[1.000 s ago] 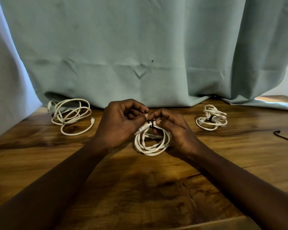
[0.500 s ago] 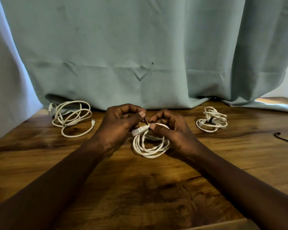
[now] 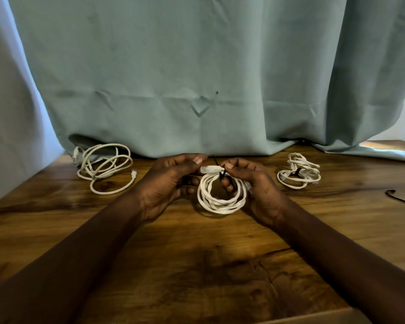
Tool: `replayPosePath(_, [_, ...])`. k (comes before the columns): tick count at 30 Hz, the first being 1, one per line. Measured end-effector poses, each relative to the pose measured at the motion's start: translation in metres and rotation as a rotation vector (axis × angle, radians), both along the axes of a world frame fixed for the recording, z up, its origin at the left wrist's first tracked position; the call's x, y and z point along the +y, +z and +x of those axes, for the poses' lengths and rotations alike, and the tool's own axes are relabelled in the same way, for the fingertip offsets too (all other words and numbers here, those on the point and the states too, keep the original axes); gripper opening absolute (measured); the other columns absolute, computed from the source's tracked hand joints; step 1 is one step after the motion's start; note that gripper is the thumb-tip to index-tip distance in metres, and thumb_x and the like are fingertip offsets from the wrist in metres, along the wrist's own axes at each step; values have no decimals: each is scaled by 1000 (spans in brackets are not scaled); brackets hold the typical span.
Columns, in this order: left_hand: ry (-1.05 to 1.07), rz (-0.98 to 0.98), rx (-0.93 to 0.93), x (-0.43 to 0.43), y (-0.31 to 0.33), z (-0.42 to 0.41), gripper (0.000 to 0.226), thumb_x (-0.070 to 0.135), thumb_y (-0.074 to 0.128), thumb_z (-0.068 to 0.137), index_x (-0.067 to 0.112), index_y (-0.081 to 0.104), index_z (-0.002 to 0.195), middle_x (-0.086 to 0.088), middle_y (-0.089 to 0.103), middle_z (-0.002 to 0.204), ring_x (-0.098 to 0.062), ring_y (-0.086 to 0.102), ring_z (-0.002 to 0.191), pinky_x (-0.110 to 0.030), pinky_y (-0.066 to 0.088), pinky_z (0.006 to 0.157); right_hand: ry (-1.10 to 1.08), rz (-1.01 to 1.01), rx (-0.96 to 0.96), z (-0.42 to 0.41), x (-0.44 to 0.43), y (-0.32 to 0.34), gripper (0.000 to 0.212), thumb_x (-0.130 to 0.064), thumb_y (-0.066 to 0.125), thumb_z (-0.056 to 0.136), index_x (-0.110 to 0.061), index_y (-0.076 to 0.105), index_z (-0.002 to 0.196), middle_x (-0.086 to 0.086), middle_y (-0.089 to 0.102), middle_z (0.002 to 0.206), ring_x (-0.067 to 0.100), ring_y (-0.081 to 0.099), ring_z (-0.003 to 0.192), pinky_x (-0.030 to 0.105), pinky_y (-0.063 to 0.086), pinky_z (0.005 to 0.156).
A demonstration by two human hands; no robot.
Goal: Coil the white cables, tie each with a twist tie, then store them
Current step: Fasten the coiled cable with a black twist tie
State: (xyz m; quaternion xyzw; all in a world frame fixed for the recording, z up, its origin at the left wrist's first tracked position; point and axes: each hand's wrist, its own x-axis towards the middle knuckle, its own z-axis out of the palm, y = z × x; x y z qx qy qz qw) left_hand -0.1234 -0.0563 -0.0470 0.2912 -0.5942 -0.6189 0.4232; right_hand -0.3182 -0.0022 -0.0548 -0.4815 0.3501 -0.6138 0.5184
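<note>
White coil (image 3: 220, 202) between hands (image 3: 164, 185) (image 3: 260, 192)

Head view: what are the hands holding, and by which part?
The right hand grips the coiled cable at its top, by the twist tie; left hand unclear.

On my remote feed, the person I am watching works with bare arms. The left forearm (image 3: 80, 253) and the right forearm (image 3: 337, 258) are uncovered along their whole visible length, from the lower edge of the view to the wrists. The wide lens makes them look broad near the camera and slimmer farther out. The left hand (image 3: 166, 183) and the right hand (image 3: 255, 185) are bare as well. The fingernails I can make out, such as the left thumbnail (image 3: 197, 160), are cut short and catch the light.
</note>
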Motion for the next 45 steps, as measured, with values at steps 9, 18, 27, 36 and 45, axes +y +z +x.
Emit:
replayPosePath(9, [11,-20,-15,4,-3,-6,16,28,82,71,20,79,84,-9,73,87,-32,58,91,-43,42,81,56,-78,109,3,0,-5,9,-11,70,90,-5,68,95,10,63,71,12,60,57,20,50,54])
replayPosePath(18, [189,-345,43,3,-6,-13,6,9,76,91,15,78,91,-7,75,85,-17,63,76,-33,49,70,-143,32,-189,4,-11,-1,8,-9,66,93,-3,71,93,10,66,73,11,62,59,19,52,59])
replayPosePath(27, [514,-1231,-417,16,-4,-14,4,25,78,88,22,78,89,11,66,79,1,47,62,-30,43,62,-230,91,-203,8,-11,-6,18,-12,65,98,-9,72,82,7,64,65,12,58,53,24,51,52])
replayPosePath(36, [544,-900,-311,16,-5,-21,3,31,75,94,29,73,94,4,71,72,-19,60,55,-39,53,58,-180,60,-176,8,-5,-5,6,-9,66,97,-4,66,99,16,72,80,19,68,61,33,61,60])
replayPosePath(45, [435,-599,-57,11,-3,-17,12,8,78,90,14,79,100,2,79,92,-9,75,88,-17,56,74,-120,-100,33,19,5,-5,34,10,71,89,6,59,121,15,74,93,23,76,76,38,60,60])
